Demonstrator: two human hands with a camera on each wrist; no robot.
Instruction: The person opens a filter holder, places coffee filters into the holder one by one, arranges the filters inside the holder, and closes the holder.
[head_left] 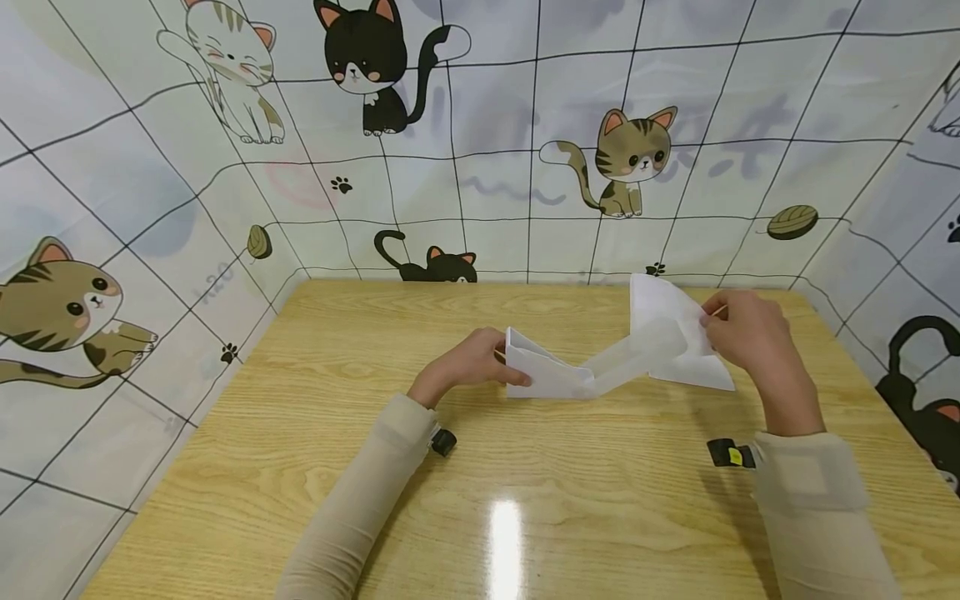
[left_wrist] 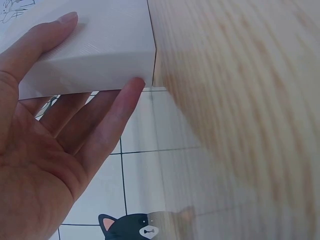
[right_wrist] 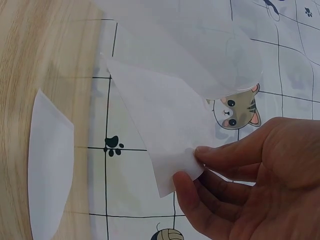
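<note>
My left hand (head_left: pixel 476 358) grips the near end of a white paper box (head_left: pixel 551 382), which looks open along its top in the head view. In the left wrist view the thumb lies on the box's broad face (left_wrist: pixel 110 30) and the fingertips support its narrow side. A clear plastic strip (head_left: pixel 626 364) with a rounded end stretches from the box across to a white paper sheet (head_left: pixel 660 300). My right hand (head_left: pixel 750 329) pinches that sheet at its right edge between thumb and fingers. Whether strip and sheet are joined, I cannot tell.
Box and sheet are held over a light wood table (head_left: pixel 525 475). A cat-patterned cloth (head_left: pixel 495 192) hangs behind the table and along both sides. Small dark cameras, such as the one on the left wrist (head_left: pixel 443 442), are strapped to both wrists.
</note>
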